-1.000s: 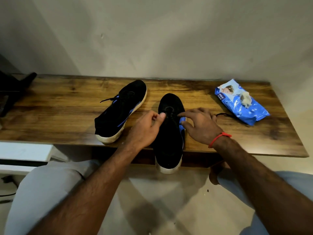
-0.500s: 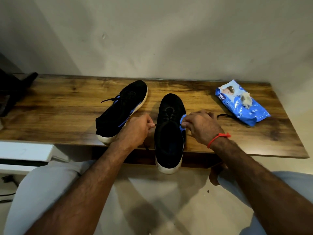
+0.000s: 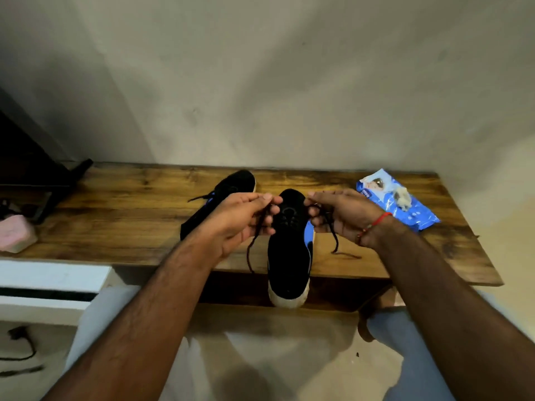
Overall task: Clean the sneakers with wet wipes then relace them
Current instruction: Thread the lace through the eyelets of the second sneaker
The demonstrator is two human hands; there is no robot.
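The black cloth sneaker with a white sole and blue side stripe [image 3: 288,256] lies in the middle of the brown wooden worktop [image 3: 130,227]. Its toe points to 12 o'clock, toward the wall, and its heel sticks out over the near edge at 6 o'clock. That keeps the lace holes close to the person and easy to reach.

The left hand [image 3: 243,221] is at 9 o'clock from the shoe's lace holes. Its fingers and thumb pinch one end of the thin black shoelace [image 3: 252,250]. The right hand [image 3: 338,215] is at 3 o'clock from them and pinches the other end. Both ends are held up and apart, most likely to pull the lace even and snug through the holes. The loose tails hang down, one past the worktop edge and one onto the wood.

The second black sneaker with blue trim [image 3: 223,198] lies at 10 o'clock from the first, partly hidden behind the left hand. A lace end sticks out from it. It seems to be parked there, out of the way.

The blue plastic pack of wet wipes [image 3: 405,209] sits at 2 o'clock, near the right edge, with a crumpled white wipe [image 3: 402,198] on top. It looks set aside, so the wiping is probably done and the lacing is under way.
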